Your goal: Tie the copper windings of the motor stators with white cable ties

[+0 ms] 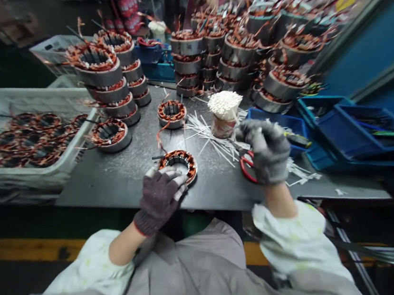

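Observation:
My left hand, in a dark knit glove with pale fingertips, grips the near left side of a copper-wound motor stator lying flat on the table. Over the table to the right, my right hand is raised in a grey glove, its fingers curled together; whatever they may hold is blurred. Just below and beside it show the red handles of scissors, partly hidden by the hand. To its left stands a cup packed with thin white sticks. Another stator sits behind the gripped one.
Stacked stators rise at left, with more stacks at the back. A white crate of stators stands left, blue bins right. Loose white sticks litter the metal table. A co-worker's hand is behind the stacks.

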Motion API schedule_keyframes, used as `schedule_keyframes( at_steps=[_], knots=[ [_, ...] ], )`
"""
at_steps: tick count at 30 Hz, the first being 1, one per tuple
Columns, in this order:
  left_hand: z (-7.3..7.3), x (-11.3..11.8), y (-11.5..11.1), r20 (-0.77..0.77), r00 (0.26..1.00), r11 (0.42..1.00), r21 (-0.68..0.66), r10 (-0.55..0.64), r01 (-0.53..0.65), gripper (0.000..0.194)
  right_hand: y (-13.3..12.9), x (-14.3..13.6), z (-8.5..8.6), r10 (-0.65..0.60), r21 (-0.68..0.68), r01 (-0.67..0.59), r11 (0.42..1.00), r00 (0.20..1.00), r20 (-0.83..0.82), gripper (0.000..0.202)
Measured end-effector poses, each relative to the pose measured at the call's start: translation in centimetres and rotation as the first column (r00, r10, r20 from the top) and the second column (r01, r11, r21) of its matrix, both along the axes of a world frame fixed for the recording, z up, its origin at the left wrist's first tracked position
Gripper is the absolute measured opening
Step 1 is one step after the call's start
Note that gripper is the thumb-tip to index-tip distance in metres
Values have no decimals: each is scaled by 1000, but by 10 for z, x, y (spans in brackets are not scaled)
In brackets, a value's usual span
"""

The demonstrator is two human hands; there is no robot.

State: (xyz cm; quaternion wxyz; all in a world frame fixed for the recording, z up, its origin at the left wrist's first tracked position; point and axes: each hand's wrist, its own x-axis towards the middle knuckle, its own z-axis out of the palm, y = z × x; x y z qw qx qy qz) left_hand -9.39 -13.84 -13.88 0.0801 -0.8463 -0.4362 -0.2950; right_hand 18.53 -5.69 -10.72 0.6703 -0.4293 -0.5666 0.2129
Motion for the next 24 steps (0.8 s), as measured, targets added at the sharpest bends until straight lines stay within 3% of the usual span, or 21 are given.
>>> schedule_keyframes(
  at_steps=[2,4,6,8,17,24],
  knots=[
    [1,6,0,-25,999,998,-38,47,-48,25,-55,-14,-13,272,-73,-263,962,939,208,22],
    [4,8,1,-61,996,994,-94,58,-63,30,-99,-26,-26,456,-152,-430,890,846,277,22],
    [7,5,4,-89,996,988,-153,17,-30,32,-127,-34,-37,510,-176,-479,860,813,280,22],
    [11,0,7,-102,994,979,-204,-44,22,31,-140,-39,-45,497,-172,-466,868,825,269,21],
    [8,-2,11,-95,994,984,-176,-50,33,26,-139,-48,-41,554,-179,-524,833,786,275,21],
    [-4,10,0,-43,997,996,-59,72,-74,38,-105,-73,-64,480,-157,-453,877,831,281,25]
  ],
)
